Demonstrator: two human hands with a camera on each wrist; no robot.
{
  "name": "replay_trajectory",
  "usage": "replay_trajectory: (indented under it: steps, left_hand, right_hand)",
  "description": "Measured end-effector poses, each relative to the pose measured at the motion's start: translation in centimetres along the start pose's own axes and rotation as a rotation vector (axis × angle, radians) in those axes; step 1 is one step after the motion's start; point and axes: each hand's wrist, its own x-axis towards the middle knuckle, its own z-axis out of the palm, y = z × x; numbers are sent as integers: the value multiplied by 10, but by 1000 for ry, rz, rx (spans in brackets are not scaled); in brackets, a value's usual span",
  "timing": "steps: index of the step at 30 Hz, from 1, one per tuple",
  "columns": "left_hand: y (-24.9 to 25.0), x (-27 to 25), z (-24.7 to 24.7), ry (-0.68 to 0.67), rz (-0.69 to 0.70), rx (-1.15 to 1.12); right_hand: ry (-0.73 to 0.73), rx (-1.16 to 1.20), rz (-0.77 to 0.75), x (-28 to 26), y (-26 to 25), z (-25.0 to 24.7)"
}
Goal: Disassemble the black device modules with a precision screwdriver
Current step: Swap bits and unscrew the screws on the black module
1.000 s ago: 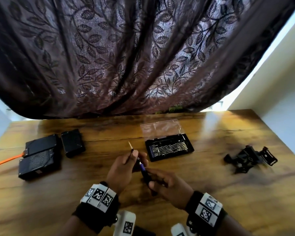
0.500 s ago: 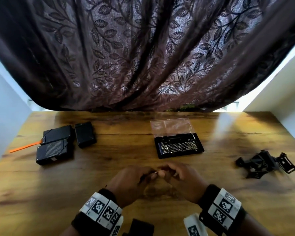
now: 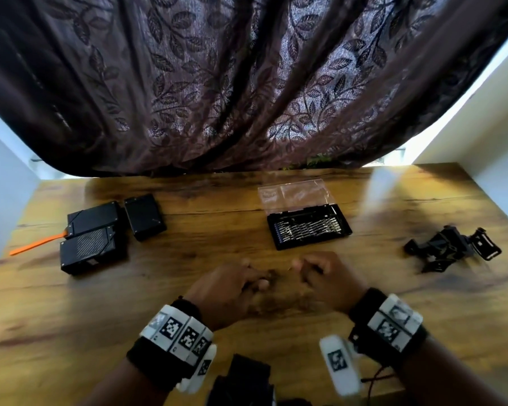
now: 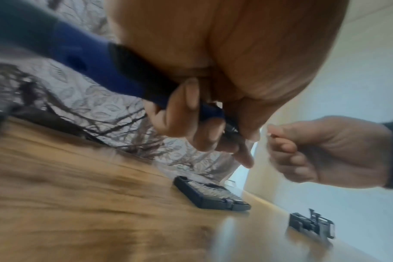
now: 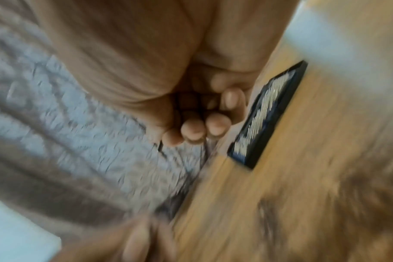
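Note:
Three black device modules lie at the table's left: a flat one [image 3: 93, 217], a small box [image 3: 144, 216] and a vented one [image 3: 90, 253]. My left hand [image 3: 255, 281] hovers over the table's middle, its fingers curled round the blue-and-black screwdriver handle [image 4: 90, 70], which the head view hides. My right hand [image 3: 301, 269] is a short gap to its right, fingers curled, with thumb and forefinger pinching a tiny pale bit [image 4: 269, 134]. The right wrist view is blurred and shows only curled fingers [image 5: 193, 130].
The open bit case [image 3: 308, 230] with its clear lid [image 3: 294, 194] sits just beyond my hands. A pile of black brackets [image 3: 452, 249] lies at the right. An orange pry tool [image 3: 35, 244] sticks out left of the modules. A dark curtain [image 3: 247, 83] hangs behind the table.
A second ago both hands held the screwdriver, its tip pointing up. The hands came together and have now parted: the left keeps the handle, the right has drawn away with the bit.

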Motion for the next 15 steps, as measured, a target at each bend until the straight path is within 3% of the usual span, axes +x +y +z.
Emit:
replay_trajectory:
  steps: [2,4,7,11,15]
  left_hand:
    - [-18,-7,-9,70,-46,-28]
    - [-28,-12,-16,109,-77,-37]
    - [-29,-6,-15,91,-95,-22]
    - [-12,26,4,-20,-115,50]
    - [8,66,28,-49,-118,47]
  right_hand:
    - [210,78,14,0,14,-31]
    - [303,115,51,-7,28,-61]
    - [295,92,82,-24,46,-83]
    - [268,122,88,-33,51,-75]
    - [215,219,91,-34,53,-70]
